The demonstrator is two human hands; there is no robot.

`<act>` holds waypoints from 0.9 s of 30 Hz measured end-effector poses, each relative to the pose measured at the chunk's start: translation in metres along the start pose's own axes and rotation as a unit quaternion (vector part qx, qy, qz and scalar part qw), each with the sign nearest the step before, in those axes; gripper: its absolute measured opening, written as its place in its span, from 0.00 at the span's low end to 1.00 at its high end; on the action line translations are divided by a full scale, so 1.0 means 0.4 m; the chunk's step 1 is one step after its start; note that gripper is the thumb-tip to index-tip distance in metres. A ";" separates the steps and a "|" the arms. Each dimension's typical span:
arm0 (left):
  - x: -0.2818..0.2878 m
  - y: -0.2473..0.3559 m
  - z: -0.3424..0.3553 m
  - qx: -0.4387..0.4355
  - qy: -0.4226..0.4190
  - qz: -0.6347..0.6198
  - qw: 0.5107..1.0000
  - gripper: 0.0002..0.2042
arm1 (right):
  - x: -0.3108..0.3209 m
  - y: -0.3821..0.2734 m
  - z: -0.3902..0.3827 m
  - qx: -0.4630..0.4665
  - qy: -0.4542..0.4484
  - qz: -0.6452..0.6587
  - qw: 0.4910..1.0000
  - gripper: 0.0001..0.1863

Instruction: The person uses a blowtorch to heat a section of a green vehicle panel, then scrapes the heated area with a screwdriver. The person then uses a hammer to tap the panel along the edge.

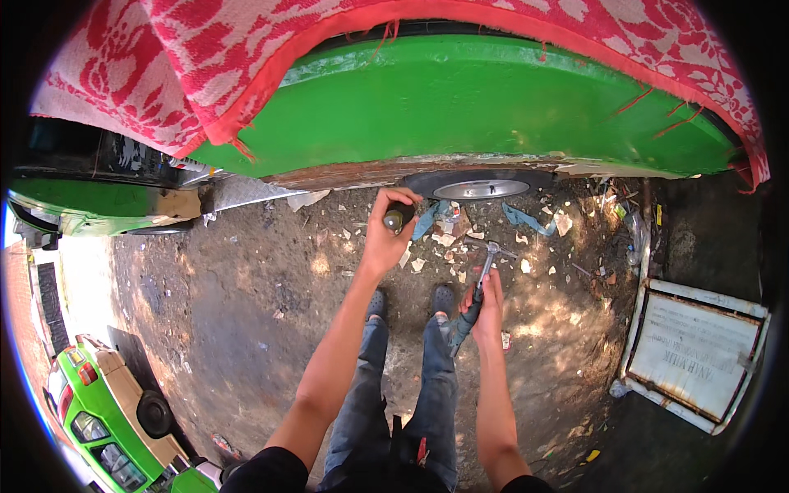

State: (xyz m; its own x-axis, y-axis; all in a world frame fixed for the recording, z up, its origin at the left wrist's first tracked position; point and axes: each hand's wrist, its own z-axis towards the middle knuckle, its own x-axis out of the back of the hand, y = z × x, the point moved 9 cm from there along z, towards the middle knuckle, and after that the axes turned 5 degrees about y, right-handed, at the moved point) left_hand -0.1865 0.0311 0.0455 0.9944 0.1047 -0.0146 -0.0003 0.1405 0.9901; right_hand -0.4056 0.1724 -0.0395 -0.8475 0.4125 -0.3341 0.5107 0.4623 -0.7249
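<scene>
My left hand (389, 226) is closed round a dark, cylindrical tool handle (399, 215), seen end-on just below the green car body (493, 99) and its rusted, flaking lower edge (337, 177). The tool's far end is hidden. My right hand (489, 304) grips a hammer (487, 264) by its grey, wrapped-looking handle, metal head upward, lower and to the right of the left hand. A wheel (468, 188) sits behind both hands under the bodywork.
A red patterned cloth (189, 49) drapes over the car. Another green vehicle part (74, 201) is at left, and a green car (103, 419) stands lower left. A white metal sign (682, 345) lies at right. Flakes and blue scraps (526, 222) litter the dirt around my feet.
</scene>
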 end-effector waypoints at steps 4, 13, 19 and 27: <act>-0.002 -0.034 0.069 -0.023 -0.003 -0.023 0.999 0.25 | 0.005 0.050 0.039 0.008 0.014 0.013 1.000 0.14; -0.009 -0.070 0.102 -0.059 -0.009 -0.034 0.998 0.23 | 0.018 0.123 0.058 -0.010 0.012 0.029 0.999 0.15; -0.010 -0.088 0.111 -0.095 -0.016 0.016 0.995 0.21 | 0.018 0.099 0.065 -0.009 0.021 0.000 1.000 0.15; -0.042 -0.115 0.093 -0.100 -0.029 0.023 0.994 0.19 | -0.003 0.077 0.082 0.004 0.016 0.021 1.000 0.14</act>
State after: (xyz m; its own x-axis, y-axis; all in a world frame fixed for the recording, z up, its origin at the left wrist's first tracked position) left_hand -0.1993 -0.0136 0.0054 0.9973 0.0596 0.0430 -0.0604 0.3306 0.9418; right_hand -0.3937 0.1603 -0.0813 -0.8204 0.4557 -0.3453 0.5445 0.4385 -0.7150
